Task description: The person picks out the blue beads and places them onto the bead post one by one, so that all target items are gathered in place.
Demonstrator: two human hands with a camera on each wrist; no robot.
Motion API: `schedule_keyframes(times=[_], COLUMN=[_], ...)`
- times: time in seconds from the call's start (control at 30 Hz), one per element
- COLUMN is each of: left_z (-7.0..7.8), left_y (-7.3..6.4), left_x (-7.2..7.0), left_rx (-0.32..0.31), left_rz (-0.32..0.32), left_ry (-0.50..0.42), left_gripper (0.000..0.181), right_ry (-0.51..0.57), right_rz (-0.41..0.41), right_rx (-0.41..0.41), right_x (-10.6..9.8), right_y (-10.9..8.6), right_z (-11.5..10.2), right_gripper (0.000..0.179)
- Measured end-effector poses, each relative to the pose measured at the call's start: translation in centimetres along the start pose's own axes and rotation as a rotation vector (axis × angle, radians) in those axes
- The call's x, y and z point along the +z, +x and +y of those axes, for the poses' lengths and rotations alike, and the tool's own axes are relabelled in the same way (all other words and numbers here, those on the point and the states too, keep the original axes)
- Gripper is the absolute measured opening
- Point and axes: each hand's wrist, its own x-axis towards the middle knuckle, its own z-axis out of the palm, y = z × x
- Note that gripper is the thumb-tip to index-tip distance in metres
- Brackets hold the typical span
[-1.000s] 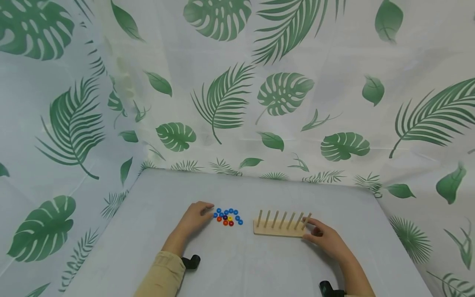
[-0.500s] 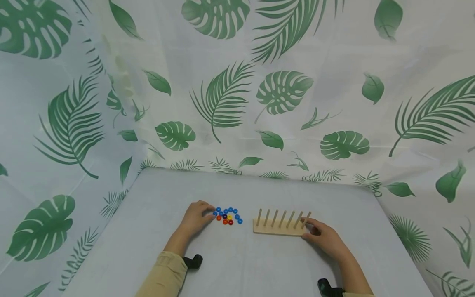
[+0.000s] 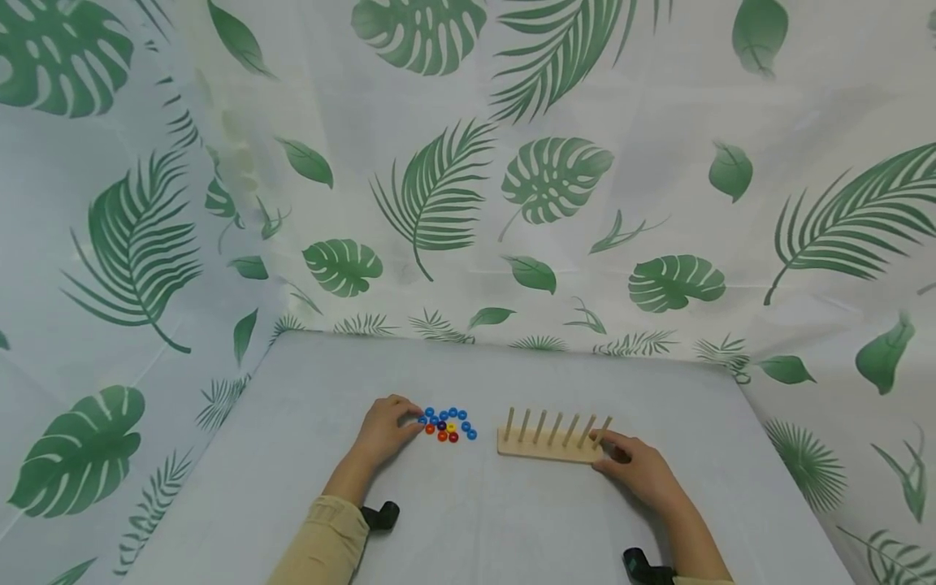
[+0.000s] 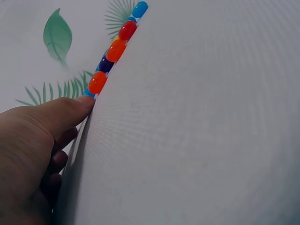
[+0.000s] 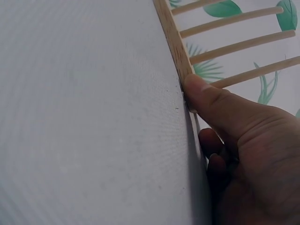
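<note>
While the right hand (image 3: 639,471) still pinches a pegboard (image 3: 541,449), the left hand (image 3: 383,426) now pinches a blue bead (image 3: 422,420), itself partly hidden.

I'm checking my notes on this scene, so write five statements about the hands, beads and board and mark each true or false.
1. The right hand grips one end of the wooden board. True.
2. Beads are threaded on the pegs. False: the pegs are bare; the beads lie on the table.
3. The left hand touches a blue bead. True.
4. In the head view, the board stands left of the beads. False: it is right of them.
5. All the beads are blue. False: one is yellow, for instance.
</note>
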Motion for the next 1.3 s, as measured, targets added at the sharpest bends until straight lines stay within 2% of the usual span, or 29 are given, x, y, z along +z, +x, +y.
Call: schedule_keyframes(times=[0.13, 0.37, 0.5, 0.7, 1.03, 1.3], left_z=[0.0, 0.2, 0.7, 2.9, 7.0, 10.0], left_y=[0.1, 0.3, 0.5, 0.8, 1.5, 2.0], left_x=[-0.1, -0.7, -1.3, -2.6, -4.6, -4.5], left_rx=[-0.003, -0.056, -0.049, -0.036, 0.043, 0.115], left_rz=[-0.008, -0.043, -0.041, -0.06, -0.131, -0.176], left_ry=[-0.015, -0.093, -0.118, -0.128, -0.201, -0.266], left_gripper=[0.021, 0.02, 0.018, 0.02, 0.024, 0.025], right_ry=[-0.008, -0.013, -0.019, -0.016, 0.002, 0.003], right_rz=[0.012, 0.018, 0.016, 0.018, 0.014, 0.017], right_rx=[-0.017, -0.023, -0.027, -0.023, -0.015, -0.02], right_x=[0.0, 0.2, 0.3, 0.3, 0.3, 0.3], right_y=[0.0, 0.3, 0.3, 0.2, 0.1, 0.1], right_z=[0.1, 0.2, 0.2, 0.1, 0.0, 0.2], right_gripper=[0.065, 0.06, 0.061, 0.063, 0.066, 0.069])
